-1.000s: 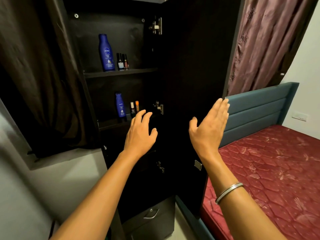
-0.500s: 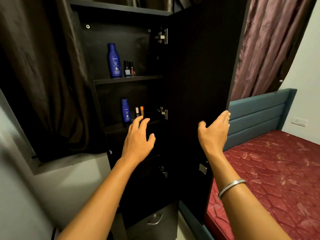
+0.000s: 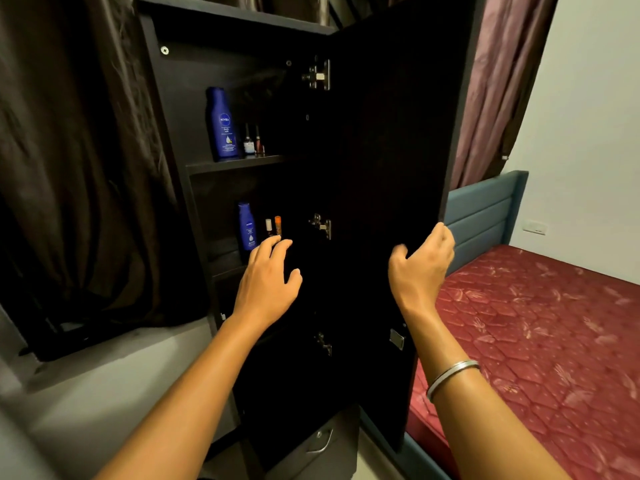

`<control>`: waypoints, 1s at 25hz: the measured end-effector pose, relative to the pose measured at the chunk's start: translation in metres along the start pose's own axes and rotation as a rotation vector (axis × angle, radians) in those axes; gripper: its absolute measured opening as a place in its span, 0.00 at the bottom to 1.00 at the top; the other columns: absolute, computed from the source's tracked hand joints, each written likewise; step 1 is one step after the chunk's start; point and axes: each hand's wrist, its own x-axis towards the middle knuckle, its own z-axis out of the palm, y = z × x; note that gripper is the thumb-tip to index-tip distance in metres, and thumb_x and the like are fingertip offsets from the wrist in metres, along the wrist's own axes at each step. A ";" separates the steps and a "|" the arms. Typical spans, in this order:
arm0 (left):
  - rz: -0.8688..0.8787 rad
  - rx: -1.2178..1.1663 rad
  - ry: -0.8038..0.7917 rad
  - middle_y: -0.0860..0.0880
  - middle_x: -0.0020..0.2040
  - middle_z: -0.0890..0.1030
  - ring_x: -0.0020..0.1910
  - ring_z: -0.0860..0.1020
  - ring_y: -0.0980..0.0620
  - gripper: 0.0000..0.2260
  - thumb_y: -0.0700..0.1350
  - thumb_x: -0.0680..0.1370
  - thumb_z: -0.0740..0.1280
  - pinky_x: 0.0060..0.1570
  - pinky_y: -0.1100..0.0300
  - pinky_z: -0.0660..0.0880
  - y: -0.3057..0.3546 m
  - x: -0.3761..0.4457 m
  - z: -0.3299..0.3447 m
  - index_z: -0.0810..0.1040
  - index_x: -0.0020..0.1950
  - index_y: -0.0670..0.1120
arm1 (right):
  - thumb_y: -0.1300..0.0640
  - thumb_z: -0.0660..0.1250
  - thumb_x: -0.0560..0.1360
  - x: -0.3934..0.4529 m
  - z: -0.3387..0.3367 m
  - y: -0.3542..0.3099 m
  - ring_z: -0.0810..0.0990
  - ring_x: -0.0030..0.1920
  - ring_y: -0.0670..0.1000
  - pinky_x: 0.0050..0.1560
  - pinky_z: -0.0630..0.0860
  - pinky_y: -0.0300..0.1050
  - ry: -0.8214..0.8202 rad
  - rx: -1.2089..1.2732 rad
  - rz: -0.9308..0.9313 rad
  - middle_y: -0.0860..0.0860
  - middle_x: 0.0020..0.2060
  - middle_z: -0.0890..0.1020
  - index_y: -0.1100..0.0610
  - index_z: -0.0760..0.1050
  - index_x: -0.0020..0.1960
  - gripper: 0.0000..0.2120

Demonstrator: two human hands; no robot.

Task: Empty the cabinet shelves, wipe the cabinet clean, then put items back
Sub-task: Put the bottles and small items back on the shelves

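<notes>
The right hand (image 3: pixel 420 268) curls its fingers round the cabinet door (image 3: pixel 391 168) edge; the left hand (image 3: pixel 268 278) reaches in, fingers loose, empty. Two blue NIVEA bottles, one (image 3: pixel 221 123) per shelf (image 3: pixel 235 164), stand inside.

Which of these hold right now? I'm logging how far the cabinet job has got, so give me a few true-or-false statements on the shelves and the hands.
1. The cabinet door stands open. True.
2. The left hand grips the small blue bottle. False: it reaches toward the lower shelf with fingers loosely spread, holding nothing.
3. The right hand curls round the door's outer edge. True.
4. The upper shelf has been emptied. False: a tall blue bottle and small bottles stand there.
5. A wiping cloth lies on the mattress. False: no cloth is visible.
</notes>
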 end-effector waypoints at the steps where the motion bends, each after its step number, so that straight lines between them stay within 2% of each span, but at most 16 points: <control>1: 0.020 -0.035 -0.010 0.50 0.75 0.65 0.76 0.61 0.51 0.25 0.47 0.80 0.67 0.70 0.54 0.65 -0.002 0.002 0.001 0.66 0.76 0.46 | 0.59 0.65 0.74 -0.008 0.000 -0.004 0.64 0.69 0.59 0.71 0.63 0.52 -0.012 0.000 -0.006 0.59 0.69 0.67 0.64 0.61 0.73 0.30; 5: 0.077 -0.173 -0.020 0.51 0.73 0.68 0.74 0.63 0.52 0.24 0.45 0.80 0.68 0.71 0.55 0.65 -0.002 0.008 0.009 0.68 0.76 0.45 | 0.62 0.64 0.75 -0.041 0.006 -0.018 0.62 0.71 0.59 0.72 0.63 0.53 -0.041 0.007 -0.069 0.58 0.72 0.64 0.63 0.59 0.76 0.31; 8: 0.064 -0.191 -0.012 0.52 0.75 0.67 0.75 0.62 0.54 0.25 0.45 0.81 0.66 0.73 0.58 0.62 0.002 0.007 0.017 0.65 0.77 0.48 | 0.63 0.65 0.74 -0.060 0.013 -0.026 0.61 0.71 0.58 0.72 0.64 0.53 -0.056 0.028 -0.109 0.59 0.72 0.64 0.64 0.59 0.76 0.32; 11: 0.092 -0.088 -0.011 0.51 0.78 0.64 0.77 0.59 0.53 0.26 0.46 0.82 0.64 0.73 0.60 0.58 0.003 0.005 0.016 0.62 0.79 0.48 | 0.63 0.65 0.75 -0.080 0.021 -0.035 0.61 0.72 0.56 0.73 0.64 0.52 -0.084 0.059 -0.159 0.58 0.72 0.64 0.64 0.60 0.76 0.32; 16: 0.020 0.159 0.034 0.49 0.82 0.56 0.81 0.49 0.52 0.31 0.48 0.81 0.63 0.79 0.54 0.52 0.005 -0.002 0.005 0.55 0.81 0.47 | 0.63 0.65 0.74 -0.106 0.033 -0.049 0.63 0.72 0.54 0.72 0.66 0.51 -0.195 0.117 -0.325 0.56 0.72 0.64 0.63 0.61 0.76 0.32; 20: 0.003 0.266 0.140 0.46 0.81 0.59 0.81 0.51 0.49 0.32 0.45 0.79 0.64 0.79 0.56 0.48 -0.006 -0.012 -0.011 0.57 0.81 0.44 | 0.63 0.66 0.73 -0.120 0.050 -0.058 0.64 0.73 0.55 0.73 0.64 0.50 -0.334 0.127 -0.483 0.57 0.73 0.65 0.62 0.61 0.77 0.33; 22: -0.047 0.192 0.144 0.47 0.79 0.63 0.80 0.55 0.52 0.31 0.39 0.77 0.63 0.77 0.60 0.49 -0.021 -0.017 -0.019 0.59 0.80 0.45 | 0.62 0.66 0.73 -0.128 0.067 -0.065 0.64 0.74 0.56 0.74 0.63 0.49 -0.407 0.097 -0.560 0.58 0.75 0.65 0.62 0.61 0.77 0.33; 23: -0.095 0.063 0.119 0.49 0.78 0.65 0.79 0.58 0.54 0.31 0.35 0.77 0.62 0.77 0.62 0.52 -0.028 -0.020 -0.024 0.61 0.80 0.47 | 0.63 0.66 0.74 -0.132 0.076 -0.068 0.63 0.74 0.56 0.74 0.63 0.49 -0.449 0.082 -0.588 0.58 0.76 0.64 0.63 0.61 0.77 0.33; 25: -0.187 -0.243 0.085 0.54 0.71 0.74 0.72 0.69 0.59 0.31 0.31 0.75 0.60 0.75 0.57 0.63 -0.044 -0.021 -0.033 0.68 0.77 0.50 | 0.64 0.65 0.74 -0.139 0.094 -0.078 0.62 0.76 0.56 0.73 0.64 0.52 -0.518 0.068 -0.633 0.58 0.77 0.60 0.63 0.59 0.78 0.34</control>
